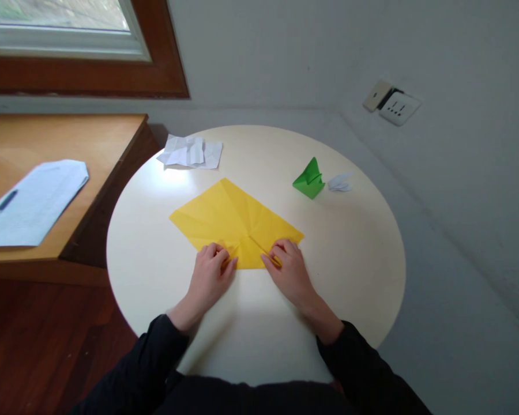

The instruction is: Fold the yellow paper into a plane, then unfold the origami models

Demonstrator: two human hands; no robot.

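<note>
A creased yellow paper sheet (231, 216) lies flat on the round cream table (354, 253), its near corner folded in. My left hand (210, 276) presses its near left edge with the fingertips curled onto the fold. My right hand (289, 271) presses the near right edge the same way. Both hands rest on the table, a short gap between them.
A green folded paper figure (309, 179) and a small white folded one (339, 183) stand at the far right of the table. Crumpled white paper (191, 153) lies at the far edge. A wooden desk (64, 132) with a printed sheet (30, 202) stands to the left.
</note>
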